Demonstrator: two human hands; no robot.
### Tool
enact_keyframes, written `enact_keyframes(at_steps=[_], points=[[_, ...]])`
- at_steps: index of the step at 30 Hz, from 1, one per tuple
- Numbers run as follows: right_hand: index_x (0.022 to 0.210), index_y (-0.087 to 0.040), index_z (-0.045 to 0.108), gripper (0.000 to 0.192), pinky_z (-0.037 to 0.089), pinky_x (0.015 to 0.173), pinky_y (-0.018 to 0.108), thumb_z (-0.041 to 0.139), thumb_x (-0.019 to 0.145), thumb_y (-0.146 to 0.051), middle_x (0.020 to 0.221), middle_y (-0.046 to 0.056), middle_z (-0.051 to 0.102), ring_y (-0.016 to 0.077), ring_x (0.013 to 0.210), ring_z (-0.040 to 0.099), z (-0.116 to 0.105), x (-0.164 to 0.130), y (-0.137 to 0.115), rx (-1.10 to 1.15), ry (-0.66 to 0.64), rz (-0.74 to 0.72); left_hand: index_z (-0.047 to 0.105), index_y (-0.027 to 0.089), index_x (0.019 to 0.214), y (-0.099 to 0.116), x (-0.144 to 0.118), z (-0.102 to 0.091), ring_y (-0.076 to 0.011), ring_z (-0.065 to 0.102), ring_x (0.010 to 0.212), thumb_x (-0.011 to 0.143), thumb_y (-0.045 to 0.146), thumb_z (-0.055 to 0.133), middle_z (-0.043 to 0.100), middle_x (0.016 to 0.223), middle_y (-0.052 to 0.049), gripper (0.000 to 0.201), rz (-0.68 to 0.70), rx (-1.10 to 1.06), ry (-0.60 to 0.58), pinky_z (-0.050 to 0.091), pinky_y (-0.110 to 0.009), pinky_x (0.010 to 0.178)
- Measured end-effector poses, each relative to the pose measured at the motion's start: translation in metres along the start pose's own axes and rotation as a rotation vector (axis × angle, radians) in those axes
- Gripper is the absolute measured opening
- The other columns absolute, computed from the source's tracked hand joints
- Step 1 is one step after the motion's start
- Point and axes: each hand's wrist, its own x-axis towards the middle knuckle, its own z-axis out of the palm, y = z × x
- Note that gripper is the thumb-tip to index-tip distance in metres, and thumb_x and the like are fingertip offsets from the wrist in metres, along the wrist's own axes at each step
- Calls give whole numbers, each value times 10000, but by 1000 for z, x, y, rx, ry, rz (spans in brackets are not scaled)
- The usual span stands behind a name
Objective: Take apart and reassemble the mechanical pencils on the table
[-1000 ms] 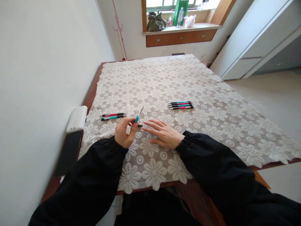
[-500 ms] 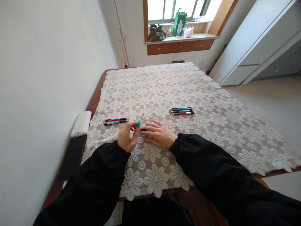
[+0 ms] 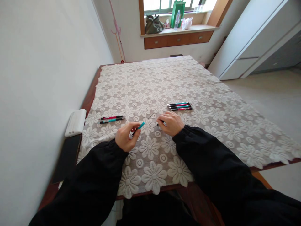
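My left hand (image 3: pixel 127 135) pinches a teal and black pen barrel (image 3: pixel 141 125), tilted up to the right. A thin, faint refill (image 3: pixel 150 117) shows just beyond the barrel's teal end. To the right, my right hand (image 3: pixel 171 123) has its fingers closed round a small black pen part (image 3: pixel 158 124) with a pale tip, mostly hidden by the fingers. Beyond my left hand lie a red and black pen (image 3: pixel 112 117) and a teal and black pen (image 3: pixel 113 120). Several red or teal pens (image 3: pixel 180 106) lie side by side just beyond my right hand.
A flower-patterned lace cloth (image 3: pixel 150 147) covers the table. At its left edge are a white box-like device (image 3: pixel 75 123) and a dark flat panel (image 3: pixel 67 157), close to the wall. Bags and a bottle (image 3: pixel 177 19) stand on the far windowsill (image 3: pixel 199 29).
My right hand, flat over the black part before, has closed on it and moved right, away from the left. The barrel in my left hand is tilted lower towards the right.
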Motion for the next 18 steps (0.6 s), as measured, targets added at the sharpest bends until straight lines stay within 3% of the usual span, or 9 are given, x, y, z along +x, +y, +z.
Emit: enact_keyframes(at_steps=[4, 9, 14, 18], points=[[966, -204, 720, 116, 438, 824, 358, 605, 955, -217, 974, 77, 713, 234, 927, 601, -2, 0, 4, -12, -114, -105, 662, 223, 1111, 0, 1, 0, -152, 667, 745, 916, 226, 616, 726, 856, -18, 200, 2, 9, -13, 547, -280, 712], [1029, -210, 728, 170, 456, 842, 359, 578, 995, -282, 993, 83, 693, 232, 946, 606, -16, -4, 18, 35, -121, -157, 664, 220, 1096, 0, 0, 0, -155, 670, 739, 918, 237, 616, 730, 852, -22, 185, 1, 20, -14, 548, -285, 704], [1101, -258, 744, 217, 468, 823, 357, 728, 889, -299, 1009, 65, 695, 238, 944, 618, -19, -9, 25, 96, -216, -216, 666, 217, 1089, 1, 0, 0, -158, 671, 723, 917, 249, 617, 741, 854, -27, 181, -3, 34, -16, 549, -291, 690], [1006, -256, 756, 149, 456, 851, 359, 643, 923, -202, 981, 57, 710, 224, 940, 623, -15, -11, 16, 111, -211, -242, 667, 212, 1087, 2, 2, 0, -154, 674, 709, 916, 250, 614, 743, 837, -25, 183, 3, 35, -22, 550, -285, 681]])
